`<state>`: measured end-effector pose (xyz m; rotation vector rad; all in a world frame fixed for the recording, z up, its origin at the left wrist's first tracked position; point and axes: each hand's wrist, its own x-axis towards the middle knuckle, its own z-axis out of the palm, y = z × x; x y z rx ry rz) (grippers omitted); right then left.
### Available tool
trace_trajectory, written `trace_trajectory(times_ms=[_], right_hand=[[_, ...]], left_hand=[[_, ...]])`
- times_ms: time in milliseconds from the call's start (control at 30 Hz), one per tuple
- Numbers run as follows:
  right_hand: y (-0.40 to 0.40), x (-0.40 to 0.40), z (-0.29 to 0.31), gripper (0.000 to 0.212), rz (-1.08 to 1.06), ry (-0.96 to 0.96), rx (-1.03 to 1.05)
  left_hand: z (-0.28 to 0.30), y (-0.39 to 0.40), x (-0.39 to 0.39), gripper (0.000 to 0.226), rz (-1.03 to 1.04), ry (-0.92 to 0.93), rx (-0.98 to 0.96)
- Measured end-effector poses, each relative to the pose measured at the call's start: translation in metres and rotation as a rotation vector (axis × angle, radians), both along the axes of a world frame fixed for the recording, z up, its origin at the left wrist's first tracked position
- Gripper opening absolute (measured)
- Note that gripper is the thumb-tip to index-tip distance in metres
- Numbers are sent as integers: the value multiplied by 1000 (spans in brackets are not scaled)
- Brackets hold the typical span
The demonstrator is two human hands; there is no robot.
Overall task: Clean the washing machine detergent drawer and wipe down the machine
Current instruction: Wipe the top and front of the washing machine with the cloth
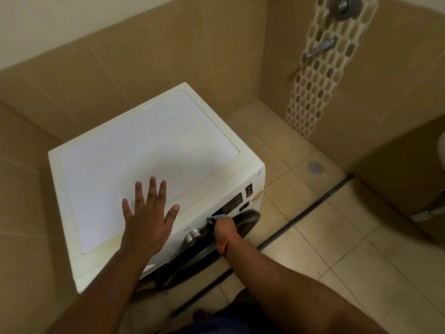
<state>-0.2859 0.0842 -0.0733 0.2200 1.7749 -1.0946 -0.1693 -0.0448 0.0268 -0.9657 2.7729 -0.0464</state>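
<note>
A white front-loading washing machine (144, 153) stands in a tiled corner, seen from above. My left hand (149, 213) lies flat on its top near the front edge, fingers spread, holding nothing. My right hand (225, 229), with a red thread on the wrist, is closed on a blue-grey cloth (216, 217) pressed against the front control panel (237, 202), just right of the silver dial (194, 235). The dark round door (207, 256) shows below the panel. The detergent drawer is hidden behind my left forearm.
Beige tiled walls close in behind and left of the machine. On the right wall are a chrome tap (321, 47) and a valve (343, 6). A floor drain (315, 168) and a dark floor strip (313, 208) lie to the right. A white fixture (441, 153) sits at the right edge.
</note>
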Motion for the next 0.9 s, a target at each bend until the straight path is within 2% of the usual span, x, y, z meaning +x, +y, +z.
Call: trace_trajectory(times_ms=[167, 233, 267, 333, 433, 500, 600, 667, 733, 833, 900], right_hand=[[-2, 8, 6, 32, -26, 32, -3], [-6, 10, 11, 19, -83, 84, 9], [-8, 15, 13, 18, -113, 150, 23], [-11, 26, 21, 31, -119, 315, 37], [-8, 41, 28, 30, -142, 492, -63], [-5, 41, 27, 28, -160, 504, -69], [-6, 26, 27, 27, -297, 445, -37], [-10, 23, 35, 26, -316, 536, -38], [-14, 33, 44, 27, -163, 743, -42], [-15, 57, 46, 35, 313, 1094, 4], [-9, 51, 41, 42, 567, 1237, 21]], left_hand=[[-3, -8, 14, 89, -14, 25, 30], [-6, -7, 18, 85, -22, 42, 52], [-7, -6, 19, 83, -23, 53, 58], [-9, -6, 23, 81, -25, 67, 68], [-10, -7, 28, 81, -34, 65, 70], [-9, -11, 31, 82, -34, 61, 70], [-6, -16, 35, 84, -24, 62, 69], [-4, -19, 37, 85, -11, 71, 65], [-2, -21, 38, 85, -1, 72, 67], [0, -23, 38, 84, 18, 77, 79], [2, -24, 37, 82, 19, 100, 87]])
